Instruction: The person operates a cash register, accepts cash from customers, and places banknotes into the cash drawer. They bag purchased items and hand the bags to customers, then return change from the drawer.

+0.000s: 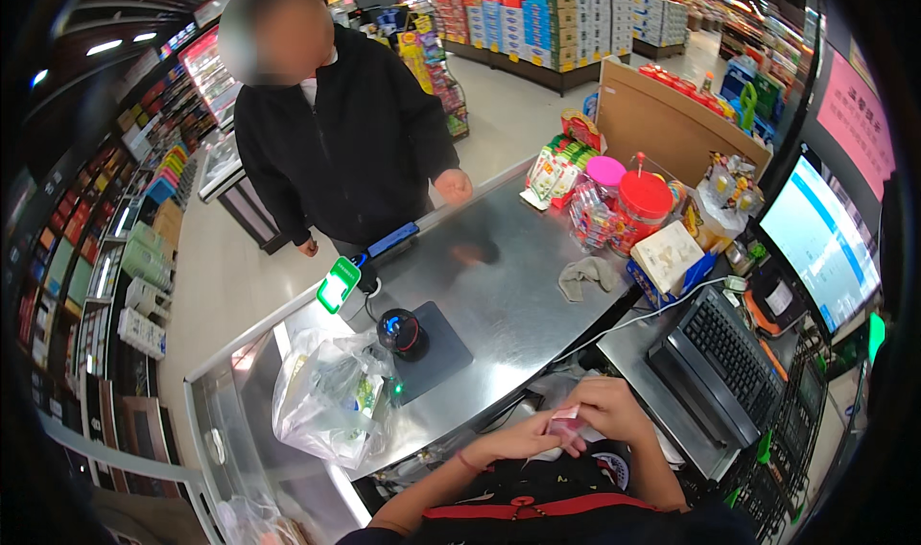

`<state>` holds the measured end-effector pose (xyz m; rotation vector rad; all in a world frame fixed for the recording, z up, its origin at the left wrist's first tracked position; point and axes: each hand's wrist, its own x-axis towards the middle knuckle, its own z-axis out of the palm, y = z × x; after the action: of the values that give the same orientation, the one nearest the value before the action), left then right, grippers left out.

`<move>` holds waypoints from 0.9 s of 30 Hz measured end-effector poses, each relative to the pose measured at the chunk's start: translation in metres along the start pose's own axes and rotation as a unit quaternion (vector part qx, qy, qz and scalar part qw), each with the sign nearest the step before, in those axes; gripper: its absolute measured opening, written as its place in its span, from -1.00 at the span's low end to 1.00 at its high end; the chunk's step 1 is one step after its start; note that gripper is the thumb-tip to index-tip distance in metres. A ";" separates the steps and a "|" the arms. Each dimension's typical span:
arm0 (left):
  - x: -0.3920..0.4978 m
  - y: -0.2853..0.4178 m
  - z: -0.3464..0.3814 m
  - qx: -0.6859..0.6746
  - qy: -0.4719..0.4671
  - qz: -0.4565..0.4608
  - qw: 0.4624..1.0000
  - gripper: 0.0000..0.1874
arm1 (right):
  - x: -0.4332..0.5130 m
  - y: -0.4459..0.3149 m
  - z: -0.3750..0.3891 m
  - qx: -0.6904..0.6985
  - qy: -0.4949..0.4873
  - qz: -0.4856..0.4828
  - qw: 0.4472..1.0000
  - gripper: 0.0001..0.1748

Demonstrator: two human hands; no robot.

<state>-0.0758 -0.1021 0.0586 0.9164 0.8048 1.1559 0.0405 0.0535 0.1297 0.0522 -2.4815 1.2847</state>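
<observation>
Close to my body, below the steel counter's near edge, both hands meet over folded pinkish-red paper [566, 423], which looks like banknotes. My left hand [529, 435] grips it from the left side. Bent over its upper right side are the fingers of my right hand [604, 405], pinching it. My fingers cover much of the paper. On the steel checkout counter [496, 315], ahead and to the left, lies a clear plastic bag [334, 394] with goods inside. Beside the bag a black barcode scanner [403, 335] stands on a dark grey mat [439, 354].
A person in a black jacket [338, 135] stands across the counter. A lit payment display [338, 284] stands at its far edge. Rightward are a grey cloth [586, 277], a red-lidded candy tub [642, 203], a black keyboard [727, 351] and a monitor [824, 243]. A white cable [647, 315] crosses there.
</observation>
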 end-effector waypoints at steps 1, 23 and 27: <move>0.009 -0.011 0.006 -0.020 0.008 -0.036 0.999 -0.52 | -0.007 0.003 -0.006 -0.002 -0.001 0.018 1.000 -0.85; 0.117 -0.079 0.100 0.137 -0.096 -0.062 0.984 -0.67 | -0.216 0.055 -0.060 -0.162 0.296 0.089 0.937 -0.92; 0.127 -0.084 0.115 0.116 -0.131 -0.109 0.979 -0.56 | -0.240 0.058 -0.059 -0.149 0.324 0.132 0.925 -0.92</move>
<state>0.0882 -0.0106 0.0230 1.1166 0.8105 0.7420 0.2724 0.1049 0.0393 -0.6908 -2.0963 0.8071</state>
